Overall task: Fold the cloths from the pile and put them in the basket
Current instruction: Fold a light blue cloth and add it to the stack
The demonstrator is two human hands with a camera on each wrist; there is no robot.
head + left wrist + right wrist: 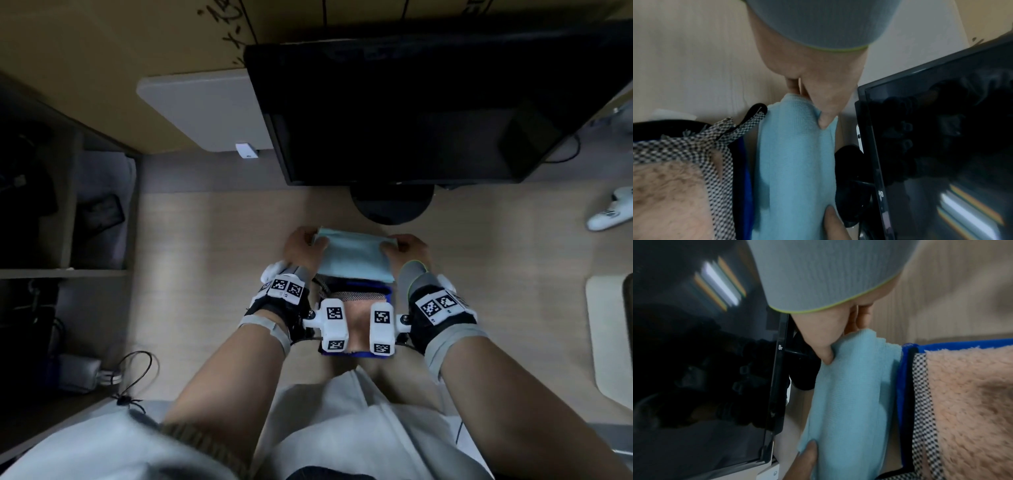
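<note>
light blue cloth held folded above the basket

light blue cloth (354, 255) is pinched at its two far corners, left hand (301, 248) on the left one, right hand (409, 250) on the right. both hands are clamped on it, thumbs on top, spread the width of the fold. it hangs between them over the far edge of the blue basket (387, 291), which sits on the wooden desk (205, 240) just in front of the monitor (411, 113).

handling, as a guess: light, soft, limp. it sags in the middle, so the folded layers will slide apart unless the corners stay pinched through all the layers. lower it flat, let go last.

views: head view gives the layout but the wrist rigs hide most of the basket. right wrist view shows what's inside: a fluffy peach cloth (966, 402) on a black-and-white checked cloth (920, 402), with the blue cloth still outside the rim. left wrist view shows the checked cloth's frayed edge over the rim and the right thumb pressed into the fabric. the pile isn't visible in any view.
</note>
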